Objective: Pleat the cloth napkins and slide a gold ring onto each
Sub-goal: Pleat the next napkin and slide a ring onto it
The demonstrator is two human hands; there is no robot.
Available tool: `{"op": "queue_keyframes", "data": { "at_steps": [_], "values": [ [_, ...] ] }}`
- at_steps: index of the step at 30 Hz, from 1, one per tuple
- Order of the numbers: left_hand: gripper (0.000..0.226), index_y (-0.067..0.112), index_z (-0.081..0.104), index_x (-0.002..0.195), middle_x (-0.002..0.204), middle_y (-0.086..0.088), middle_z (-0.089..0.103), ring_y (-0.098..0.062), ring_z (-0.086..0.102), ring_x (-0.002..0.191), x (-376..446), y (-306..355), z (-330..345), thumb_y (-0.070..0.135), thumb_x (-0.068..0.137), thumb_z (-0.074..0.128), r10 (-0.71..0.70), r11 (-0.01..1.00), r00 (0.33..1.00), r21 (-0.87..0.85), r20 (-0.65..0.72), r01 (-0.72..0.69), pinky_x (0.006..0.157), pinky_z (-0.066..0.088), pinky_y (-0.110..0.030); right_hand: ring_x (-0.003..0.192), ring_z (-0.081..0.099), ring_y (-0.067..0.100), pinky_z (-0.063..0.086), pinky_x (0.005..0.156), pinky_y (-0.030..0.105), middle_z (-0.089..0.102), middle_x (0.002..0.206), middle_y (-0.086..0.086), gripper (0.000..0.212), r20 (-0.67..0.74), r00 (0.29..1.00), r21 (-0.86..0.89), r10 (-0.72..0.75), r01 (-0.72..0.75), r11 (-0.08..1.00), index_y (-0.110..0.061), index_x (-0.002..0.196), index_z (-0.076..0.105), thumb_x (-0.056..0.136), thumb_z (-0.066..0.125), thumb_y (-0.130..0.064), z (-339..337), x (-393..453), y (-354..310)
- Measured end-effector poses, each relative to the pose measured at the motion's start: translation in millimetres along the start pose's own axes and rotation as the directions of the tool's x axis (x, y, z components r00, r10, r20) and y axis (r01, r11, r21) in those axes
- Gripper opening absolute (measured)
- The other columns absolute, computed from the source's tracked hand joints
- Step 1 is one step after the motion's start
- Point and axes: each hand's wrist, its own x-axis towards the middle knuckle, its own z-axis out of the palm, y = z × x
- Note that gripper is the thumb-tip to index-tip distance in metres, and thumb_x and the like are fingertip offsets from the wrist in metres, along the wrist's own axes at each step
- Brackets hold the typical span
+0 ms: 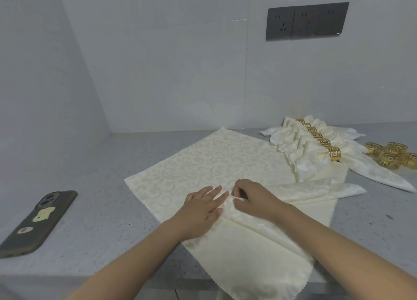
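A cream patterned cloth napkin (203,162) lies spread on the grey counter, one corner hanging over the front edge. A raised fold runs across it toward the near right. My left hand (203,206) rests flat on the napkin with straight fingers, just left of the fold. My right hand (250,198) has curled fingers and pinches the fold at its top. Several pleated napkins (300,148) with gold rings on them lie in a row at the back right. Loose gold rings (390,156) sit in a cluster at the far right.
A phone (38,220) in a dark case lies face down at the left of the counter (101,209). Grey walls meet in a corner behind. A dark socket panel (306,21) hangs on the back wall.
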Motion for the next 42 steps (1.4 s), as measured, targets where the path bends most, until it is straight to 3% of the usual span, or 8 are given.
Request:
{"op": "queue_keyframes", "data": {
  "at_steps": [7,10,13,21,28,34,39,42],
  "values": [
    [0.044,0.043,0.030,0.145,0.156,0.016,0.019,-0.008,0.009,0.143,6.9,3.8,-9.1,0.044,0.102,0.020,-0.061,0.994,0.998,-0.096,0.004,0.062,0.112,0.006,-0.034,0.085,0.042,0.005,0.032,0.079,0.018,0.041,0.089,-0.015,0.010,-0.005,0.999,-0.078,-0.047,0.047,0.996,-0.023,0.091,0.049,0.087,0.058,-0.020,5.8,-4.5,8.4],
    [0.044,0.042,0.042,0.139,0.151,0.014,0.032,-0.013,0.021,0.138,15.7,8.7,-17.3,0.053,0.098,0.029,-0.096,0.995,0.995,-0.020,-0.002,0.096,0.108,0.011,-0.035,0.101,0.048,0.012,0.038,0.091,0.027,0.052,0.103,-0.010,0.022,-0.026,0.988,-0.092,0.155,-0.157,0.983,-0.023,0.108,0.057,0.089,0.058,-0.035,-11.6,3.5,9.0],
    [0.048,0.040,0.047,0.136,0.148,0.010,0.038,-0.017,0.027,0.135,24.2,12.4,-25.7,0.060,0.093,0.038,-0.111,0.991,0.993,0.080,0.045,0.107,0.108,0.016,-0.037,0.113,0.047,0.020,0.034,0.098,0.033,0.056,0.118,-0.006,0.033,0.063,0.923,-0.360,0.380,-0.334,0.871,-0.028,0.116,0.057,0.088,0.054,-0.044,-41.0,10.5,9.5],
    [0.050,0.030,0.060,0.125,0.137,0.007,0.049,-0.017,0.039,0.125,35.4,17.1,-34.1,0.061,0.086,0.052,-0.124,0.987,0.990,0.110,0.071,0.116,0.101,0.024,-0.034,0.070,0.051,0.016,0.039,0.061,0.024,0.050,0.075,-0.004,0.046,0.237,0.780,-0.503,0.579,-0.411,0.760,-0.013,0.073,0.050,0.079,0.065,-0.056,-71.5,23.0,11.1],
    [0.049,0.031,0.061,0.124,0.136,0.006,0.050,-0.018,0.040,0.125,34.9,17.3,-34.3,0.060,0.086,0.053,-0.124,0.989,0.990,0.094,0.065,0.117,0.100,0.025,-0.035,0.077,0.052,0.022,0.034,0.049,0.023,0.054,0.085,0.004,0.023,0.227,0.819,-0.466,0.527,-0.384,0.797,-0.008,0.084,0.056,0.076,0.072,-0.022,-61.3,36.3,-8.7],
    [0.048,0.029,0.061,0.124,0.133,0.009,0.049,-0.017,0.037,0.125,32.9,15.0,-32.2,0.059,0.088,0.050,-0.139,0.990,0.988,0.004,0.070,0.139,0.100,0.027,-0.033,0.060,0.052,0.016,0.038,0.050,0.022,0.056,0.070,0.002,0.027,0.221,0.793,-0.130,0.567,-0.552,0.823,-0.006,0.082,0.063,0.076,0.075,-0.030,-64.2,38.5,-14.3],
    [0.041,0.039,0.056,0.116,0.128,0.016,0.043,-0.017,0.031,0.126,31.2,0.6,-33.0,0.065,0.087,0.041,-0.297,0.851,0.930,-0.381,0.218,0.361,0.106,0.026,-0.035,0.041,0.048,0.012,0.037,0.037,0.019,0.054,0.064,0.007,0.011,0.438,0.713,0.366,0.547,-0.697,0.617,-0.001,0.096,0.059,0.091,0.056,-0.010,-58.2,33.2,-14.0],
    [0.056,0.034,0.052,0.124,0.137,0.014,0.045,-0.020,0.028,0.134,36.2,-2.7,-35.8,0.069,0.090,0.024,-0.298,0.853,0.922,-0.365,0.247,0.373,0.112,0.018,-0.041,0.052,0.061,0.020,0.052,0.047,0.025,0.065,0.073,0.015,0.014,0.535,0.693,0.479,0.484,-0.720,0.502,0.001,0.105,0.053,0.094,0.048,-0.005,-54.6,27.4,-12.1]
  ]
}}
